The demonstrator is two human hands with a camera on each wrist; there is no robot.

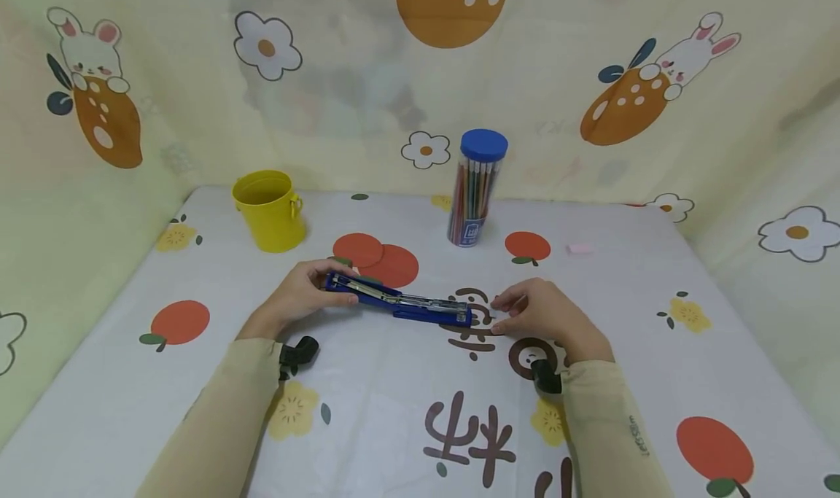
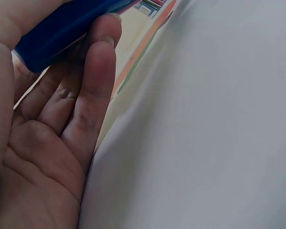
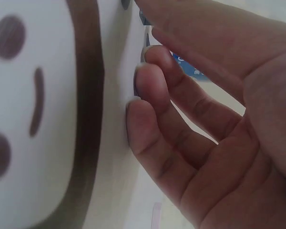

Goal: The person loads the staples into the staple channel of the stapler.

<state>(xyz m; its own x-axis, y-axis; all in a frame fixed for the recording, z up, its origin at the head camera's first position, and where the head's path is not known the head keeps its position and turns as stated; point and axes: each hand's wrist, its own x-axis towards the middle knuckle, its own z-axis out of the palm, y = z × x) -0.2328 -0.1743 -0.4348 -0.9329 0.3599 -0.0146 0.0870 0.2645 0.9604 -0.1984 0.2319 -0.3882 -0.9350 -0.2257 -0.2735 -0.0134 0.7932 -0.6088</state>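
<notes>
An opened-out blue stapler (image 1: 400, 301) with its metal rail showing lies slantwise over the middle of the table. My left hand (image 1: 311, 294) grips its left end between thumb and fingers; in the left wrist view the blue stapler body (image 2: 66, 33) sits between them. Just off the stapler's right end is my right hand (image 1: 547, 312), thumb and index finger apart and the other fingers loosely bent. The right wrist view shows these fingers (image 3: 150, 88) close to the tablecloth. A small dark piece near the thumb there is too cut off to identify.
A yellow bucket (image 1: 272, 217) stands at the back left. Behind the stapler is a clear tube of pencils (image 1: 471, 192) with a blue lid. A small pink block (image 1: 580, 249) lies at the right. Patterned cloth covers the table (image 1: 367, 425) and hangs behind it.
</notes>
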